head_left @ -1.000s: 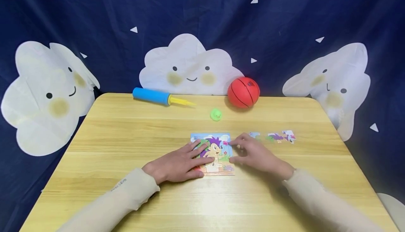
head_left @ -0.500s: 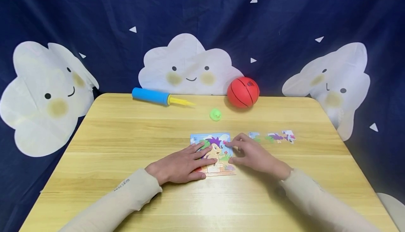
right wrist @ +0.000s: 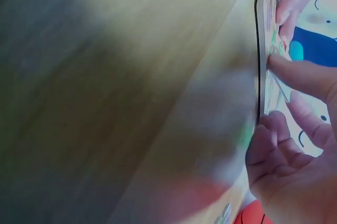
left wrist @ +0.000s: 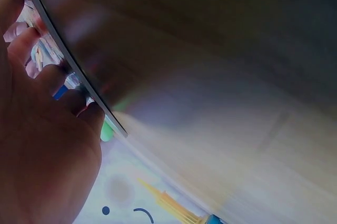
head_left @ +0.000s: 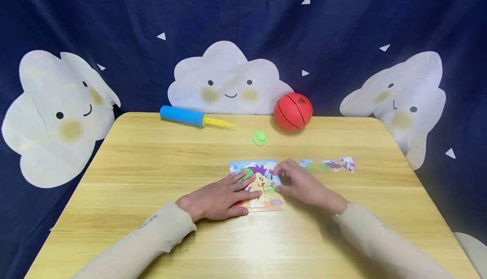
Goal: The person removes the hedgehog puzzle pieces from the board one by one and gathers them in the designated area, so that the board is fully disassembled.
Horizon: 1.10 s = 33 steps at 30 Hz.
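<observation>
A small jigsaw puzzle (head_left: 261, 203) showing a purple-haired hedgehog lies on the table in front of me. My left hand (head_left: 218, 198) rests across its left half with fingers spread, hiding part of the picture. In the left wrist view, the fingers reach over the dark board edge (left wrist: 79, 71). At the right side, my right hand (head_left: 304, 184) has its thumb low and its index finger higher up. Between those two, the right wrist view shows a thin puzzle piece (right wrist: 281, 90) pinched and tilted up from the board. Its other fingers curl at the board's edge.
Several loose puzzle pieces (head_left: 335, 165) lie right of the puzzle, behind my right hand. Farther back are a green toy duck (head_left: 260, 138), a red ball (head_left: 293, 111) and a blue pump (head_left: 182, 115) with a yellow nozzle. A dark cloud-print curtain (head_left: 133, 12) hangs behind the table (head_left: 152, 156).
My left hand has slid slightly right and uncovered more of the puzzle's top-left corner. The board has turned a little. My right fingers have shifted slightly at its right edge.
</observation>
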Motion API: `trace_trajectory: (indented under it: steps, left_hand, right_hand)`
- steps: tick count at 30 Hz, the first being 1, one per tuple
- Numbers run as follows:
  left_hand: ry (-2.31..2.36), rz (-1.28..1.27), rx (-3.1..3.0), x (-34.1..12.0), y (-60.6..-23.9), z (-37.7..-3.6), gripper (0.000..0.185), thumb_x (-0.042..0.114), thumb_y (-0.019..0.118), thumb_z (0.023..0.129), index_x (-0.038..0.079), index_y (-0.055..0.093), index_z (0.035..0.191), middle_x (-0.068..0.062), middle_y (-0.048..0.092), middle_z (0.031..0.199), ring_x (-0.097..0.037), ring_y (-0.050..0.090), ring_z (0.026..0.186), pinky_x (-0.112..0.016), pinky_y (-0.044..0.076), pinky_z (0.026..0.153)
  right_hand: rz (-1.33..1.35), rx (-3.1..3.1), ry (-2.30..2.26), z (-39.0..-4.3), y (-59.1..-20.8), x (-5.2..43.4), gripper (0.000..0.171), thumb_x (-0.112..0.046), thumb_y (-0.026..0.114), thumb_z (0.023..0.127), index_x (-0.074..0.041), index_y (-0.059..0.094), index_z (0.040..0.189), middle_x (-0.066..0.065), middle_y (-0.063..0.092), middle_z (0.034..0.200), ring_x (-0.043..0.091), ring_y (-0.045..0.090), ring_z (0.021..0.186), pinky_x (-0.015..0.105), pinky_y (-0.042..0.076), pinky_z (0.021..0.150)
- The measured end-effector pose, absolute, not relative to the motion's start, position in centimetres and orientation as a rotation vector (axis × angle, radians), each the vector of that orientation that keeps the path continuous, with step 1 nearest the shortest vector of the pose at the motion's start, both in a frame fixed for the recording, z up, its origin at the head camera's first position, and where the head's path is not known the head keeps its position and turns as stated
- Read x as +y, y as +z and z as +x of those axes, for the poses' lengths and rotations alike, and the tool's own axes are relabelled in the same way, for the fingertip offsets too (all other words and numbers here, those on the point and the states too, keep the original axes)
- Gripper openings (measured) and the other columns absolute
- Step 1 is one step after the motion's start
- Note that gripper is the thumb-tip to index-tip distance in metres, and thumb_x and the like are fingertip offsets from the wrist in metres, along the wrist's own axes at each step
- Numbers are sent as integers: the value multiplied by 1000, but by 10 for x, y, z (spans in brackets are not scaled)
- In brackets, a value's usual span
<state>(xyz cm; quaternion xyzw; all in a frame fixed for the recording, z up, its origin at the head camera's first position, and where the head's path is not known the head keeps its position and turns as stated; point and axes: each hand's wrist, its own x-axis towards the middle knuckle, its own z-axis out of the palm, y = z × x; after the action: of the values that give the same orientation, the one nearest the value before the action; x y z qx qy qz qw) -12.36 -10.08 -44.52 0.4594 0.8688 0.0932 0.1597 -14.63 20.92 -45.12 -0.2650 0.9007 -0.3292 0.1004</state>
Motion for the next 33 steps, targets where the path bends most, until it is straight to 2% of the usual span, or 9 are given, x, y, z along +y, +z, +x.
trace_trajectory:
  steps: [7, 12, 20, 26, 33]
  left_hand:
    - [273, 1301, 2476, -100, -445, -124, 58, 51, 47, 116, 36, 37, 171, -5, 18, 184, -33, 10, 172, -52, 17, 139]
    - [276, 1301, 2473, -101, -445, -124, 58, 51, 46, 116, 36, 37, 171, -5, 17, 184, -34, 11, 172, -53, 18, 139]
    - [287, 1325, 2473, -101, -447, -125, 58, 51, 46, 116, 34, 38, 171, -6, 17, 184, -35, 11, 171, -53, 18, 139]
    - [282, 1328, 2467, -100, -447, -125, 58, 50, 46, 116, 34, 38, 171, -7, 16, 184, -34, 10, 172, -53, 17, 139]
    - [290, 1321, 2471, -101, -447, -125, 58, 49, 47, 116, 34, 38, 171, -6, 18, 184, -34, 11, 172, -53, 17, 139]
  right_hand:
    - [-733, 2591, -1088, -149, -456, 210, 20, -8, 75, 103, -12, 67, 120, -6, 71, 101, 11, 64, 96, 37, 58, 98]
    - [-711, 2536, -1166, -149, -458, 213, 19, -11, 73, 105, -15, 68, 123, -6, 72, 102, 11, 66, 99, 36, 57, 102]
    - [-578, 2450, -1300, -153, -457, 229, 20, -16, 71, 107, -18, 68, 126, 0, 72, 103, 20, 68, 100, 33, 55, 97]
    - [-413, 2392, -1406, -151, -449, 259, 20, -20, 70, 108, -15, 69, 128, 11, 72, 105, 30, 68, 88, 35, 60, 78]
    - [-324, 2414, -1498, -143, -438, 308, 29, -21, 70, 109, -8, 68, 134, 7, 74, 104, 30, 71, 87, 33, 60, 75]
